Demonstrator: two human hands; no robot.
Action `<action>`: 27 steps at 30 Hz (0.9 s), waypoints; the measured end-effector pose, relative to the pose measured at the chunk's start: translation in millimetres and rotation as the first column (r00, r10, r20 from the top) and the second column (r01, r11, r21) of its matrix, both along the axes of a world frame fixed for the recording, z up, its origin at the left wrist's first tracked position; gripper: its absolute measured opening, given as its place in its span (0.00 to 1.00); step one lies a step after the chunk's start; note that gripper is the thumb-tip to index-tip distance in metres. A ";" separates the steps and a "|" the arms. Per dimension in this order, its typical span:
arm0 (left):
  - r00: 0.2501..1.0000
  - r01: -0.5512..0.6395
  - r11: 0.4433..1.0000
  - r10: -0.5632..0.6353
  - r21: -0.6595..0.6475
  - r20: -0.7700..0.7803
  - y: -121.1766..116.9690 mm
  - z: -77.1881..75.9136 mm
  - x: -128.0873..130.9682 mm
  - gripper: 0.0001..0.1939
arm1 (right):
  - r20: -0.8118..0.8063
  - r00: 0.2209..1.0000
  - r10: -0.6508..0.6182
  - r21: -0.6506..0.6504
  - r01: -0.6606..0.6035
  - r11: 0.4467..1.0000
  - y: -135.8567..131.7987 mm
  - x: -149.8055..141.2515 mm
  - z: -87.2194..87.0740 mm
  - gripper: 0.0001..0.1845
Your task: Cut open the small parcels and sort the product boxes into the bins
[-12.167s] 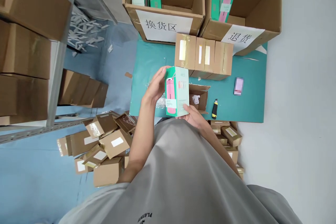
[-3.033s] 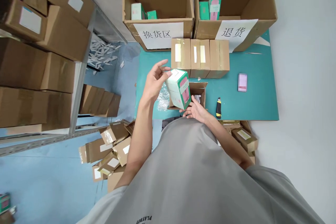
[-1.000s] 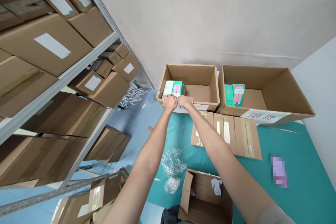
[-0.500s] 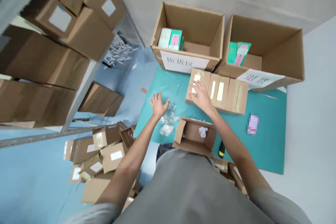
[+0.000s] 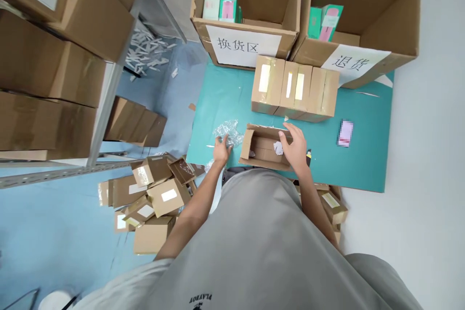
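My left hand (image 5: pixel 222 151) is low over the teal tabletop with fingers apart, at the near side of a crumpled clear plastic wrap (image 5: pixel 229 131). Another clump of clear plastic (image 5: pixel 209 165) is at the table's near left edge, beside my wrist. My right hand (image 5: pixel 296 150) curves over the right end of an open cardboard box (image 5: pixel 263 147), thumb and fingers apart; whether it touches the wall I cannot tell. Inside that box sits a crumpled white paper (image 5: pixel 278 148). A black and yellow cutter (image 5: pixel 308 157) lies right of my right hand, partly hidden.
Closed small cartons (image 5: pixel 295 88) stand in a row beyond the open box. Behind them are two large labelled boxes (image 5: pixel 247 46) (image 5: pixel 358 65) holding green packs. A pink item (image 5: pixel 345 133) lies at right. Shelves (image 5: pixel 105 101) and piled cartons (image 5: pixel 160 193) flank the left.
My left hand has come nearer to me, and one plastic clump has shifted to the table's left edge. My right hand has left the closed cartons for the open box. The view has tilted down.
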State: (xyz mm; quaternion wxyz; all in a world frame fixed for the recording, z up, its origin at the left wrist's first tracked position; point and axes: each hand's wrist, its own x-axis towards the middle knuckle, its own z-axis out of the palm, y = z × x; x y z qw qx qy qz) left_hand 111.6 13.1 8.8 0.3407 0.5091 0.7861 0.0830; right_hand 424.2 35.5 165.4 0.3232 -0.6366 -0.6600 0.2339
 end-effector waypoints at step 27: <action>0.914 0.071 0.935 -0.200 0.347 0.354 -8.1 142.6 100.4 0.19 | 0.142 0.988 0.058 -0.423 0.007 0.906 -46.2 18.3 -2.0 0.26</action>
